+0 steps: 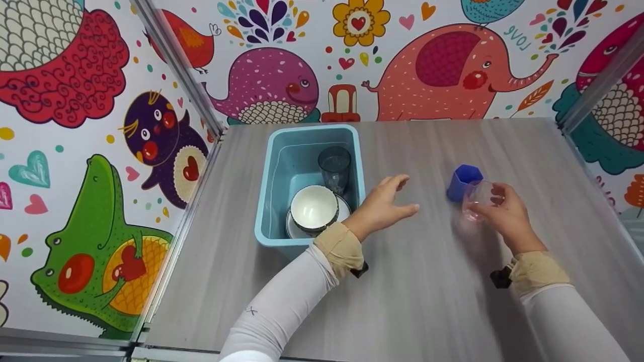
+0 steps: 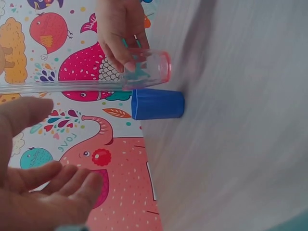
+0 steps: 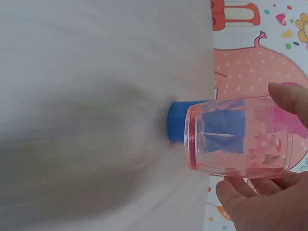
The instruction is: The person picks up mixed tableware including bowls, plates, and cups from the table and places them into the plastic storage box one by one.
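Sleeves nearest the camera: white, with tan cuffs, both forearms reaching over the grey wood-grain table (image 1: 427,301).

Far left of the table: light blue plastic bin (image 1: 264,201) holding a white bowl (image 1: 314,207) stacked on a plate (image 1: 344,205), and a dark smoky tumbler (image 1: 334,168) standing upright behind them.

Left hand (image 1: 381,206) hovers just right of the bin, fingers straight and loosely spread, thumb apart, holding nothing and touching nothing that I can see.

Blue faceted cup (image 1: 463,181) stands mouth-down on the table, right of centre.

Right hand (image 1: 505,217) holds a clear pink-tinted plastic tumbler (image 1: 475,201) just near of the blue cup, lifted off the table and tipped roughly on its side. Fingers and thumb curl round the wall near the base end, rim pointing away from the palm.

Handling, as a judgement: the tumbler looks thin-walled and empty, so light, fairly stiff, smooth and a bit slippery; likely tolerant of knocks but it could flex if squeezed hard. Best hold looks mid-wall, thumb opposite the fingers, moderate pressure; the slight taper favours gripping closer to the rim.
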Available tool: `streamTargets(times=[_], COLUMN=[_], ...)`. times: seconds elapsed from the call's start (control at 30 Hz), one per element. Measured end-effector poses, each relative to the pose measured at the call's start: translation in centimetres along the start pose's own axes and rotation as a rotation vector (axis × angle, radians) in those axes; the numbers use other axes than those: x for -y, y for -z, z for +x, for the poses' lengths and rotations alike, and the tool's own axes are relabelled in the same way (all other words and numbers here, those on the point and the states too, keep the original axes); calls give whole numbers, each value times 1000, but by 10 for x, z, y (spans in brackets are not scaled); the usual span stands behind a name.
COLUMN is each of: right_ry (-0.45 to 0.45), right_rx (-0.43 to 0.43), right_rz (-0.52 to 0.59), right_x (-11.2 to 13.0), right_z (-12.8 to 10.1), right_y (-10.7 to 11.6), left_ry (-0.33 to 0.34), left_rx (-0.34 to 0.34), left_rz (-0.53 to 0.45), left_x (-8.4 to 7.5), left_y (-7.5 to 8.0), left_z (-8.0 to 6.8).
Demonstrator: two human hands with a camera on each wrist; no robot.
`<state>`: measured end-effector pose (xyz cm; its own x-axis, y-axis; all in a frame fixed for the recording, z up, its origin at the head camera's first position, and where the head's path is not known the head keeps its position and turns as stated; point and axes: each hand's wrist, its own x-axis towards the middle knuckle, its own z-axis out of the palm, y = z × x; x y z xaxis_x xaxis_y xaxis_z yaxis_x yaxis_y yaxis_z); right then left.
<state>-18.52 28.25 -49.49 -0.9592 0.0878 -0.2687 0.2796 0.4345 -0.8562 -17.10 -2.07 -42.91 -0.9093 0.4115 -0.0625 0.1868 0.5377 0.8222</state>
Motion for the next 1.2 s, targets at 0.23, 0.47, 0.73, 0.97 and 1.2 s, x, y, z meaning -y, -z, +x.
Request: streamTargets(times=[0.23,0.47,0.73,0.97,1.2], right_ry=[59,97,166,212,244], right_rx=[-10,42,73,85,133], right_rz=[-18,-18,-27,-33,-45], right_x=[8,16,23,26,31], right_z=[-18,-32,-41,-47,-53], right_y=[-11,-19,-20,-20,-18], left_ry=[19,45,39,51,38], left_rx=[6,17,28,44,48], left_rz=[25,21,-30,-49,-34], left_x=[-2,-4,-7,-9,-12], left_y=[-8,-15,-20,-25,-30], left_z=[3,6,7,8,7])
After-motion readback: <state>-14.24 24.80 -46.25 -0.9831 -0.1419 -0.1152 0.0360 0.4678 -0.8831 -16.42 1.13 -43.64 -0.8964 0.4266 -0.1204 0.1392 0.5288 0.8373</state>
